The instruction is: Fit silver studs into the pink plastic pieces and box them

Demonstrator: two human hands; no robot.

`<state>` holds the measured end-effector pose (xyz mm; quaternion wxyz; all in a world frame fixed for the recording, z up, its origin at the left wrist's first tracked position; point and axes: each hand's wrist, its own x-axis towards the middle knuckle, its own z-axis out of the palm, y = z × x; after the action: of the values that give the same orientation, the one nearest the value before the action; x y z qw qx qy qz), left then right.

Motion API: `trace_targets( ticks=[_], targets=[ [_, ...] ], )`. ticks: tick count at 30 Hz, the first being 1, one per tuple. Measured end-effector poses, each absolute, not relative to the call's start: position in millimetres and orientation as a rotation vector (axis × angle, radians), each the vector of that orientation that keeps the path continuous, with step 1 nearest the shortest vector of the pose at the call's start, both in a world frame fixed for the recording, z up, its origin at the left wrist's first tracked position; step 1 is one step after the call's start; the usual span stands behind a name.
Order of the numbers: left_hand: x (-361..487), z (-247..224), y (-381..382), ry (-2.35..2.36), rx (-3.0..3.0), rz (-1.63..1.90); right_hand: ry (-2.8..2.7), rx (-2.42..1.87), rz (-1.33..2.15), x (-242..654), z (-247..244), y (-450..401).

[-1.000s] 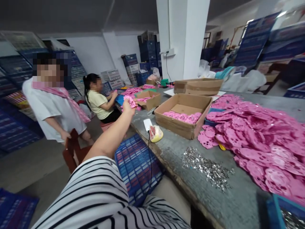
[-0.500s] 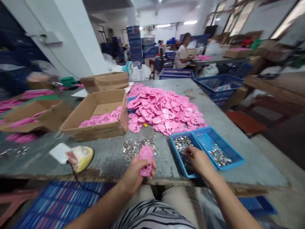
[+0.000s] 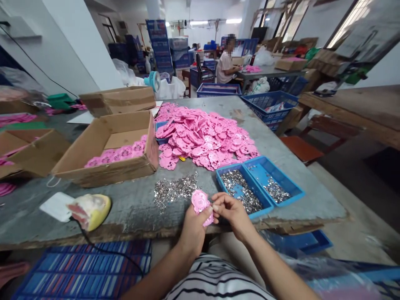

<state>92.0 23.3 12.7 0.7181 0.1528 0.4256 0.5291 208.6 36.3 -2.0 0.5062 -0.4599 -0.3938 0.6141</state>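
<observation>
A flat pink piece (image 3: pixel 200 201) is upright in my left hand (image 3: pixel 194 228), with the thumb pressed across its front. My right hand (image 3: pixel 230 212) meets its right edge, thumb and forefinger pinched together; whatever is between them is too small to make out. Beyond my hands small silvery metal parts (image 3: pixel 175 189) lie scattered on the grey table (image 3: pixel 137 212). A blue two-part tray (image 3: pixel 273 203) to the right holds more metal parts. A large heap of pink pieces (image 3: pixel 203 137) is piled behind.
An open cardboard box (image 3: pixel 106 177) with pink pieces stands at the left. Nearer are a white and yellow object (image 3: pixel 93 210) with a black cable and a white flat piece (image 3: pixel 56 206). A person (image 3: pixel 226 64) sits at a far table. Blue crates (image 3: pixel 270 104) stand beyond the table.
My right hand has left the blue tray and come over to the pink piece in my left hand. The camera view has shifted to the right.
</observation>
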Motion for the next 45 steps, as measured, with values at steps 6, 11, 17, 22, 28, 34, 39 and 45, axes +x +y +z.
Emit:
trace_targets(
  ticks=[6, 11, 17, 22, 28, 34, 39, 45],
  targets=[
    [85.9, 13.6, 24.1, 0.922, 0.243, 1.223, -0.655, -1.04, 1.639, 191.7, -1.9, 31.9],
    [77.1, 10.9, 25.2, 0.858, 0.205, 1.161, -0.687, -0.994, 1.734, 190.9, -1.3, 33.7],
    [73.2, 13.5, 23.9, 0.943, 0.372, 1.175, -0.818, -1.045, 1.691, 197.1, 1.6, 36.6],
    [76.9, 8.0, 22.3, 1.191, 0.702, 1.307, -0.77, -1.094, 1.675, 195.6, 4.5, 31.1],
    [72.1, -2.2, 15.7, 1.38, 0.908, 1.355, -0.694, -1.127, 1.797, 195.4, 7.6, 28.2],
    [68.9, 3.0, 17.5, 1.155, 0.738, 1.293, -0.83, -1.22, 1.635, 196.6, 5.9, 34.2],
    [66.5, 10.5, 23.5, 0.911, 0.315, 1.173, -1.176, -1.268, 1.259, 191.7, 5.9, 32.0],
    [69.9, 14.9, 25.7, 0.977, 0.153, 1.133, -1.098, -1.303, 1.39, 183.6, 4.7, 28.5]
  ],
)
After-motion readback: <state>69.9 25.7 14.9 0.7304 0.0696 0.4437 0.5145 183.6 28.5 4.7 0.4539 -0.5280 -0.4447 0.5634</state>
